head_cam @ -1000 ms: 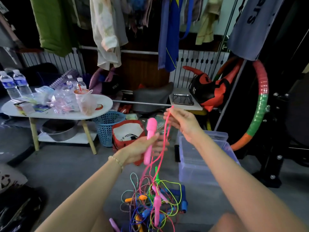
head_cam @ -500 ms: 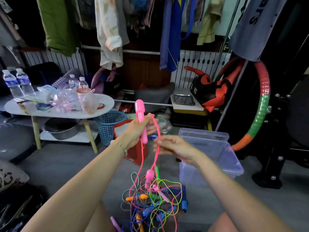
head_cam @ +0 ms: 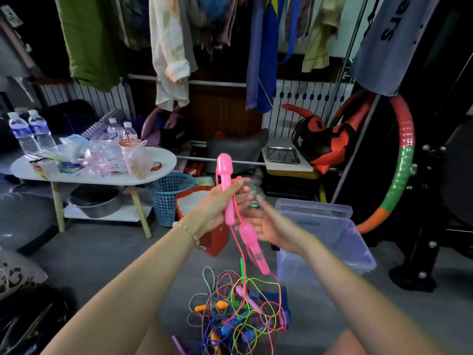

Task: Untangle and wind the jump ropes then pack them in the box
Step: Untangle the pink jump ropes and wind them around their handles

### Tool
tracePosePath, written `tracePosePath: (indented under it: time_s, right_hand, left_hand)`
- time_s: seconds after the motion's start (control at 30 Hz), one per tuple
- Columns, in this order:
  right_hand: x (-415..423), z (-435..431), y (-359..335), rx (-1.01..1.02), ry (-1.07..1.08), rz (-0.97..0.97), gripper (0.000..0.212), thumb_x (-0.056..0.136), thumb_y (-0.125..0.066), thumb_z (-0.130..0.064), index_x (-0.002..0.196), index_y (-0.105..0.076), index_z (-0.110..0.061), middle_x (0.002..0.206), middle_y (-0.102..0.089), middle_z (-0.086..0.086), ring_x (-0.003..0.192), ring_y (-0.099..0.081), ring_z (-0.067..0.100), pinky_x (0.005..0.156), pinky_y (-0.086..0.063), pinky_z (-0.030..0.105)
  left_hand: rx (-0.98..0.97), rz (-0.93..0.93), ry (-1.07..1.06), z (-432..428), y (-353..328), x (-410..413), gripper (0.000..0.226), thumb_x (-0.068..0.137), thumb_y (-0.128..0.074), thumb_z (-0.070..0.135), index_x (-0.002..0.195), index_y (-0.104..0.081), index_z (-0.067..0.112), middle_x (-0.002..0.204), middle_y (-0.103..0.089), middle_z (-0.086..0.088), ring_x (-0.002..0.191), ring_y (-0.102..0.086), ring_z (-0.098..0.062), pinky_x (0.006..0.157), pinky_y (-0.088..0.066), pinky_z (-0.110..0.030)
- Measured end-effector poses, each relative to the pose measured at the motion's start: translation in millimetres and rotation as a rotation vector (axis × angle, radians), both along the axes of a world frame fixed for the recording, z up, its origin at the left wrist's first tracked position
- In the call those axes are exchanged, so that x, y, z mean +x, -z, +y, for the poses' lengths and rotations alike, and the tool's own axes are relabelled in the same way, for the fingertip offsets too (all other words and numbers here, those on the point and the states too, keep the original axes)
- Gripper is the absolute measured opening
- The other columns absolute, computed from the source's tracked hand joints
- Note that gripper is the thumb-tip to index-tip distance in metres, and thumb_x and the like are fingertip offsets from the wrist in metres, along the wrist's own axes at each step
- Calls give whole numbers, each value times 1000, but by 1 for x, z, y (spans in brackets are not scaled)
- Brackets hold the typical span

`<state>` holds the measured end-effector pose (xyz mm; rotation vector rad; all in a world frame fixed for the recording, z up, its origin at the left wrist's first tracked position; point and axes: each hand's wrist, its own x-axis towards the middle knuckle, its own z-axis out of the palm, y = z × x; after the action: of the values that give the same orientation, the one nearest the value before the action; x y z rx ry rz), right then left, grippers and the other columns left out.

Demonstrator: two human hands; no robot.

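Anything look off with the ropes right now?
The ropes on the floor are one tangled heap. The left hand holds one pink handle; the other handle dangles below, cord trailing into the heap. Nothing looks broken.

The second pink handle [head_cam: 252, 242] has risen off the rope pile [head_cam: 238, 311].

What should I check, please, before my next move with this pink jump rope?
1. Left hand firmly grips the upper pink handle: ok.
2. Right hand has hold of the second pink handle: cannot tell, blurred.
3. Pink cord is free of the tangled rope pile: not ok, it runs down into it.
4. Clear plastic box stands open beside the pile: ok.
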<state>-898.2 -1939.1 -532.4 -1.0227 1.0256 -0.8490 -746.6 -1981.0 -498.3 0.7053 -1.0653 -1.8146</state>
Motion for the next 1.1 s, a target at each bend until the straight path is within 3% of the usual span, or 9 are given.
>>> tracePosePath:
  time_s: [0.1, 0.2, 0.37, 0.47, 0.57, 0.67, 0.83, 0.97, 1.1]
  right_hand:
    - [8, 17, 13, -99, -125, 56, 33, 91, -56, -27, 121, -57, -14, 117, -67, 5, 102, -66, 17, 97, -49, 33]
    - [10, 20, 11, -157, -32, 23, 28, 91, -57, -11, 119, -58, -10, 110, -70, 5, 93, -69, 15, 83, -54, 24]
    - [-1, 14, -8, -245, 173, -55, 37, 80, -61, -23, 115, -58, -10, 103, -72, 5, 90, -69, 15, 84, -55, 26]
    - [-7, 13, -16, -324, 333, 45, 23, 90, -57, -14, 112, -61, -7, 93, -70, 1, 76, -66, 1, 71, -50, 13]
    - [-9, 11, -17, -367, 366, 162, 17, 90, -58, -14, 106, -64, -17, 90, -66, -6, 75, -59, -2, 73, -44, 14]
    - [-11, 9, -15, -351, 318, 172, 18, 89, -60, -17, 106, -66, -17, 89, -67, -4, 77, -58, 4, 80, -45, 20]
    - [-11, 10, -11, -329, 288, 192, 26, 89, -60, -16, 114, -63, -8, 89, -68, 0, 76, -62, 5, 71, -48, 13]
    - [-14, 8, -7, -356, 353, 151, 24, 88, -62, -12, 112, -60, -9, 96, -67, 3, 83, -63, 9, 70, -49, 16]
    - [-13, 11, -11, -372, 423, 163, 30, 82, -69, -11, 105, -50, -12, 96, -63, 1, 79, -60, 6, 67, -48, 14]
  left_hand:
    - [-41, -5, -58, -4, -7, -6, 14, 97, -49, 16, 98, -61, 10, 65, -68, 4, 58, -67, -8, 57, -56, -18]
    - [-100, -111, -93, -7, -2, -4, 19, 99, -46, 21, 96, -61, 10, 70, -71, 1, 61, -69, -10, 59, -57, -21]
    - [-33, -268, 85, 7, 24, 7, 31, 100, -39, 31, 100, -62, 9, 82, -75, -3, 71, -72, -14, 60, -58, -24]
    - [9, -331, 277, 20, 34, 13, 40, 96, -40, 38, 112, -60, 7, 107, -71, -11, 89, -71, -20, 69, -57, -27]
    - [13, -350, 419, 30, 38, 12, 44, 98, -37, 36, 128, -49, 6, 124, -62, -16, 104, -66, -29, 85, -56, -37]
    - [30, -290, 408, 35, 36, 5, 38, 95, -44, 33, 122, -53, 8, 114, -67, -14, 100, -67, -31, 89, -54, -42]
    - [22, -296, 340, 35, 34, 2, 17, 95, -49, 19, 105, -55, 7, 92, -67, -8, 78, -71, -23, 73, -60, -36]
    - [41, -279, 427, 34, 34, 4, 31, 88, -57, 20, 117, -56, 10, 104, -70, -11, 94, -69, -30, 82, -57, -39]
    - [55, -260, 397, 34, 34, 2, 34, 89, -56, 17, 122, -54, 8, 112, -66, -14, 96, -68, -29, 86, -56, -39]
